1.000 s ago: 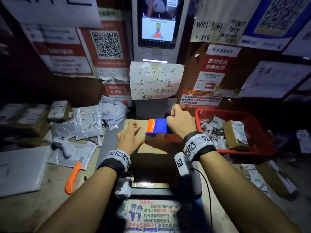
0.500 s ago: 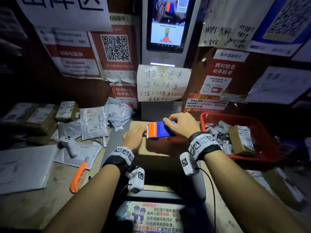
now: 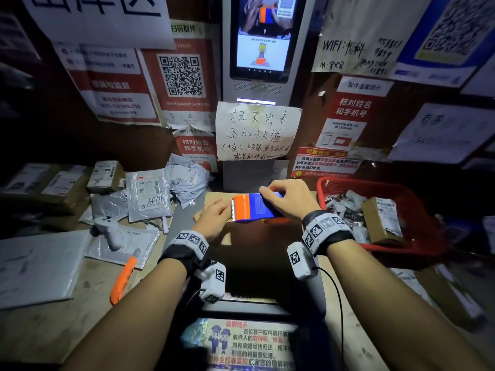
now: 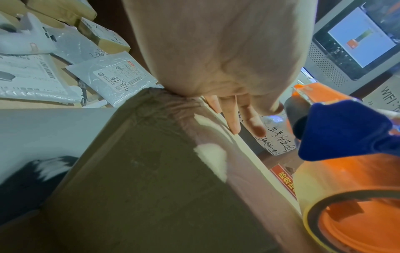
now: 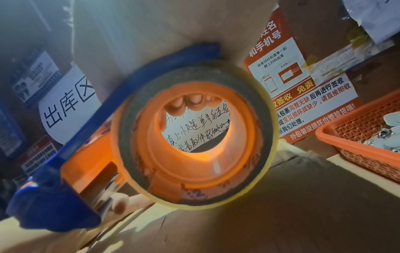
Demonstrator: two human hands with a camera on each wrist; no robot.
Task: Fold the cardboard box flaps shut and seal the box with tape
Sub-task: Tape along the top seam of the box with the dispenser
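A brown cardboard box (image 3: 218,196) stands in the middle of the counter with its top flaps down. My left hand (image 3: 214,218) lies flat on the left of the box top, fingers (image 4: 236,119) straight. My right hand (image 3: 290,199) grips a blue and orange tape dispenser (image 3: 254,210) from above and holds it over the box top. The dispenser's toothed orange end is right beside the left hand's fingers (image 5: 121,203). The right wrist view shows the tape roll (image 5: 194,137) just above the box top (image 5: 281,205).
A red basket (image 3: 348,182) of small parcels stands to the right of the box. To the left lie an orange-handled knife (image 3: 123,279), a white handheld scanner (image 3: 107,231) and mail bags (image 3: 148,194). Behind the box rises a kiosk with a screen (image 3: 263,36).
My right hand has changed from a fist over the dispenser to a grip from above. The dispenser's toothed end now sits next to my left fingers. The head view has tilted up.
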